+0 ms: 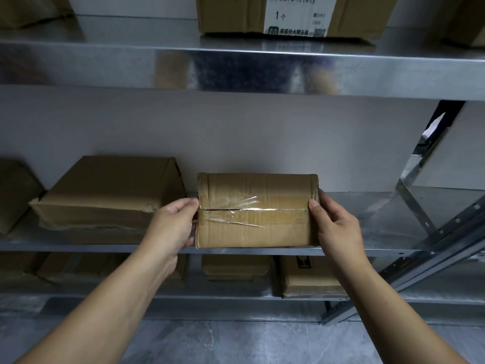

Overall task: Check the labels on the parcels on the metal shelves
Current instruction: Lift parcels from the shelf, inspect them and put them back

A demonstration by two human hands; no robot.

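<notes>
Finding: you hold one parcel [256,211] at the centre of the frame, at the front lip of the middle shelf [380,219]. Whether its lower edge rests on the lip or hangs just clear cannot be told.

Grip: your left hand [173,222] clasps the left end, thumb on the near face and fingers curled behind. Your right hand [333,227] clasps the right end the same way, thumb beside the tape [231,210]. Both hands pinch the parcel; neither is spread.

Orientation: the long axis runs left to right across the frame, squarely between your hands, each equally near. The taped seam faces you. No label shows on this face.

Judgement: the label is likely on a hidden face, so the next move calls for rolling the parcel about that long axis.

Noted: a larger box [105,195] sits just left; a labelled box [294,17] stands at upper centre.
</notes>
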